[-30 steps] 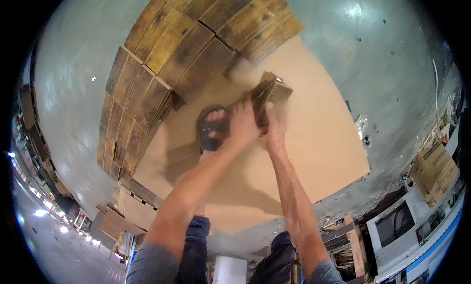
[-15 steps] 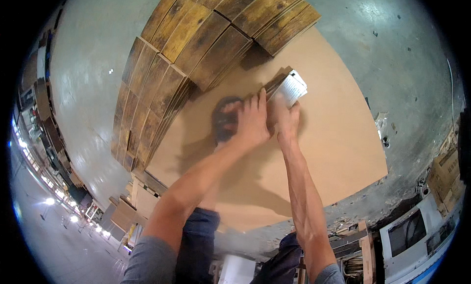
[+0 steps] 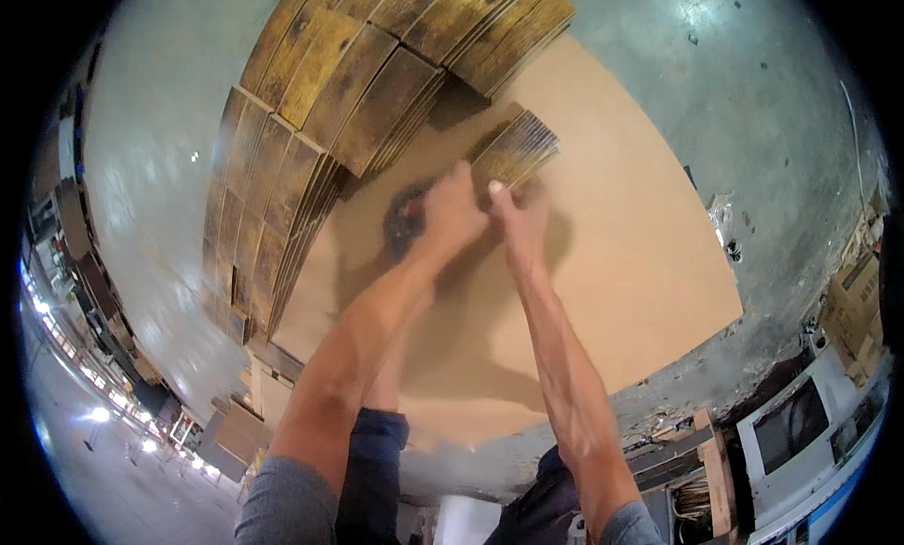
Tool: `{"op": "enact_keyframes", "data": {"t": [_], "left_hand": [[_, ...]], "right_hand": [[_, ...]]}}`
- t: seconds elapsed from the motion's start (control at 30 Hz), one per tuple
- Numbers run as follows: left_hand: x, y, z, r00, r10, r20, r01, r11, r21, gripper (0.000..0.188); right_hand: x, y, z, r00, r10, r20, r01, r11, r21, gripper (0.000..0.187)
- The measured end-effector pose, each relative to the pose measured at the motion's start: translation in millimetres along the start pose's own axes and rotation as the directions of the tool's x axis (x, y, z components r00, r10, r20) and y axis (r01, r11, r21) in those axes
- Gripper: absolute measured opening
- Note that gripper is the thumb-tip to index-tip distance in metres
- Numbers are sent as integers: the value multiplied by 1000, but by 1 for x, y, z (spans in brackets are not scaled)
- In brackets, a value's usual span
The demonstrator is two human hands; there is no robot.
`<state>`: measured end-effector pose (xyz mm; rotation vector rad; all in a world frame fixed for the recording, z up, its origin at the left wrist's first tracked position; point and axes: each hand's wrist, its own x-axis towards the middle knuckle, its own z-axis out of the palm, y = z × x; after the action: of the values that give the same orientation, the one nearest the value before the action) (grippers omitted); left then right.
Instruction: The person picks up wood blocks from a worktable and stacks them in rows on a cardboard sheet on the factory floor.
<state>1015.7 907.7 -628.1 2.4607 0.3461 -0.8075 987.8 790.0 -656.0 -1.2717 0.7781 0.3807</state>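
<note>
A small stack of thin wood-grained boards (image 3: 527,142) is held tilted over the brown sheet (image 3: 640,263). My right hand (image 3: 523,220) grips its near right side, thumb pressed on the top and fingers hidden beneath. At the near left end, my left hand (image 3: 454,206) closes on the stack; its fingers are smeared by motion. Left of that hand a dark rounded shape (image 3: 405,223), apparently my footwear, rests on the sheet. Piles of similar wood-grained boards (image 3: 348,84) lie in rows along the sheet's far and left sides.
Grey concrete floor (image 3: 650,37) surrounds the sheet. A cardboard box (image 3: 852,291) and a white and grey machine-like casing (image 3: 791,432) stand at the right. Scraps lie along the sheet's right edge, and stacked boards (image 3: 240,432) stand at the lower left.
A white printed face showed on the stack; now its wood-grained face and layered end show instead. Both hands have shifted with the stack, and the whole view has moved slightly.
</note>
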Motion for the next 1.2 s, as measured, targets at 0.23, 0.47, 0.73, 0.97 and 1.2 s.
{"op": "enact_keyframes", "data": {"t": [0.23, 0.47, 0.73, 0.97, 1.2], "left_hand": [[5, -8, -5, 996, -72, 50, 73, 997, -11, 62], [-19, 10, -26, 997, 5, 71, -2, 999, -42, 64], [18, 89, -116, 970, 155, -187, -142, 986, 84, 62], [84, 102, -141, 954, 220, -201, -185, 966, 180, 70], [84, 85, -155, 964, 64, -259, -93, 990, -103, 67]], "right_hand": [[-2, -11, -2, 990, 111, 85, -99, 986, -136, 71], [-6, -24, -16, 986, 100, 134, -123, 977, 172, 64], [16, -147, 32, 999, -36, -32, 39, 997, 72, 64], [66, -178, 62, 997, -68, -47, 72, 991, 111, 72], [71, -175, 67, 979, -184, 89, 193, 975, -110, 56]]}}
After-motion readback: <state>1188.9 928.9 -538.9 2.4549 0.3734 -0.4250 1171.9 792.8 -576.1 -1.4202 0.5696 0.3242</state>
